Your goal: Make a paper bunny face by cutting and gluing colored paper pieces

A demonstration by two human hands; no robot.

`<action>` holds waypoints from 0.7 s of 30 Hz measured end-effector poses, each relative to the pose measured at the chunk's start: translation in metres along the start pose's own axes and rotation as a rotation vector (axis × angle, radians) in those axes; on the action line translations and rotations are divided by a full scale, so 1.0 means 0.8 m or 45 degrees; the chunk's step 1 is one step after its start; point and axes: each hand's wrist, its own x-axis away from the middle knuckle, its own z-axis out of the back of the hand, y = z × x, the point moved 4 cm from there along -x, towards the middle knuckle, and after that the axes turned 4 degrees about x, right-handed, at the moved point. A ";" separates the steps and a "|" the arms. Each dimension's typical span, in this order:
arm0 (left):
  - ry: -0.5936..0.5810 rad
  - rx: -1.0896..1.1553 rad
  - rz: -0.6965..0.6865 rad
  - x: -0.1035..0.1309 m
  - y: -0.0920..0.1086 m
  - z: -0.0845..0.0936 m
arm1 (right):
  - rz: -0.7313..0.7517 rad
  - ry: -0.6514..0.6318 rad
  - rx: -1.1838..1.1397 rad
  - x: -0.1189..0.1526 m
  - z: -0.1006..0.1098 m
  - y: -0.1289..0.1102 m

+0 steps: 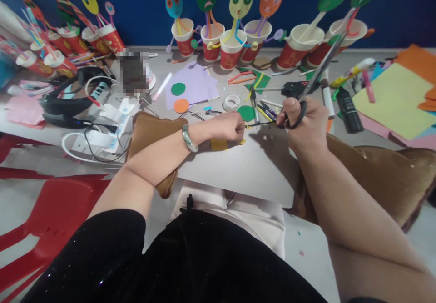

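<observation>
My right hand point(308, 123) is closed around a pair of scissors point(318, 73), its fingers at the dark handles and the blades pointing up and away. My left hand point(231, 126) makes a fist over the table, with a bracelet on its wrist. Between the two hands runs a thin dark strand point(262, 123), yellowish near the left fist; its ends are hidden in the fingers. Yellow paper point(218, 144) lies under my left wrist. Just beyond the hands are a roll of white tape point(232, 102) and a green paper disc point(245, 112).
Paper cups point(230, 57) with paper-faced figures line the back. Purple paper point(194, 85) lies beyond my left arm, and yellow paper point(391, 101) at right. A power strip point(119, 126) with cables sits left. Brown cushions point(378, 171) flank the table edge; a red chair point(64, 212) stands left.
</observation>
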 end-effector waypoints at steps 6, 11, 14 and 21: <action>0.055 0.014 -0.068 -0.006 0.003 -0.010 | -0.036 -0.042 -0.007 0.002 -0.001 -0.004; 0.313 0.069 -0.127 -0.015 0.000 0.005 | -0.101 -0.041 -0.037 0.003 -0.001 -0.005; 0.489 0.112 -0.185 -0.025 0.000 0.017 | -0.089 -0.039 -0.062 0.002 -0.002 -0.003; 0.498 0.068 -0.224 -0.045 0.003 0.026 | -0.080 -0.048 -0.065 -0.001 -0.003 0.003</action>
